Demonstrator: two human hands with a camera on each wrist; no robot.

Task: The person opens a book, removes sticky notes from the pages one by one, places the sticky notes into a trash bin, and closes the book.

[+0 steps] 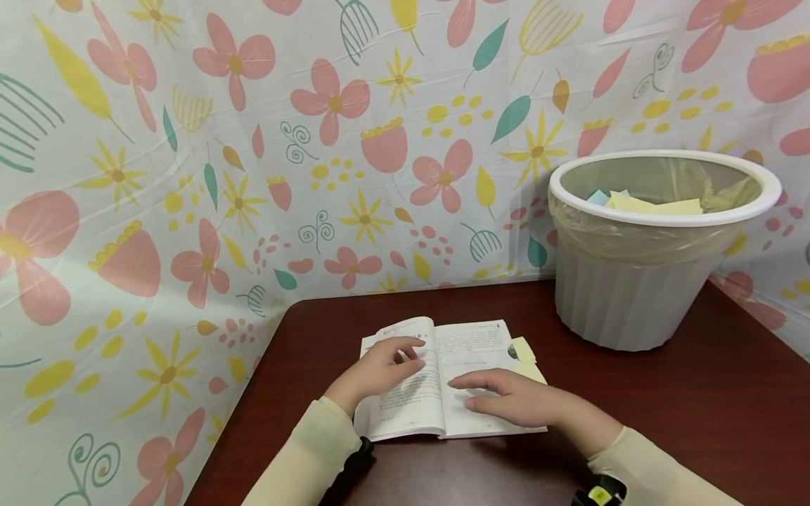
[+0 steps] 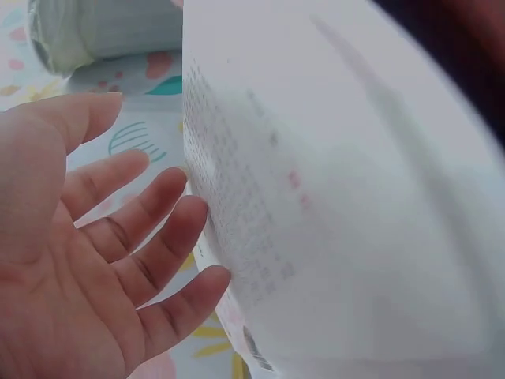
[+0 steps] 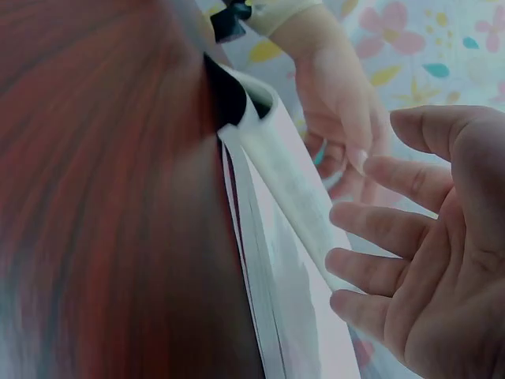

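Observation:
An open book (image 1: 471,344) with printed pages lies on the dark red table. Over its left page is my left hand (image 1: 384,365), fingers loosely bent and nothing gripped. In the left wrist view, the fingertips of this left hand (image 2: 118,245) are at the page (image 2: 339,237); whether they touch it I cannot tell. My right hand (image 1: 515,397) is over the lower right page, its fingers extended. The right wrist view has the right hand (image 3: 426,245) spread beside the book (image 3: 288,178), holding nothing. Yellow paper slips (image 1: 524,351) stick out from the book's right edge.
A pale grey wastebin (image 1: 626,295) with a white rim and plastic liner stands at the table's back right. Yellow and blue papers (image 1: 654,205) lie inside it. A flower-patterned sheet (image 1: 253,176) hangs behind and to the left of the table (image 1: 690,393).

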